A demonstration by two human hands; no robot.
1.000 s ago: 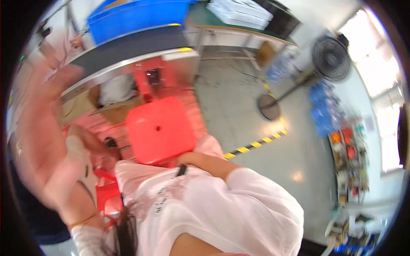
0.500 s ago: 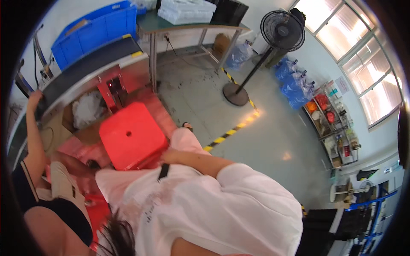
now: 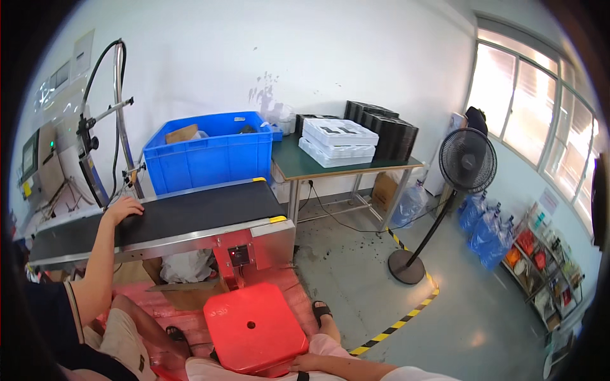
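Note:
My right hand (image 3: 306, 362) is low in the view, beside the near right edge of a red plastic stool (image 3: 273, 317). Its fingers are small and partly hidden, so I cannot make out whether they are closed or touch the stool. The stool has a square top with a hole in the middle and stands by my legs. My left hand is out of view. On the left, a co-worker in a dark shirt rests a hand (image 3: 125, 208) on the black belt of a conveyor (image 3: 197, 213).
A blue bin (image 3: 206, 162) stands behind the conveyor. White trays (image 3: 337, 152) and black stacks (image 3: 387, 133) sit on a green table (image 3: 298, 166). A standing fan (image 3: 468, 162) is at right, near yellow-black floor tape (image 3: 406, 317), blue-tinted bottles (image 3: 492, 241) and a shelf (image 3: 540, 273).
My view has lifted and levelled, so the wall, table top and conveyor show more fully. Less of my white shirt shows. The co-worker's hand is still at the conveyor.

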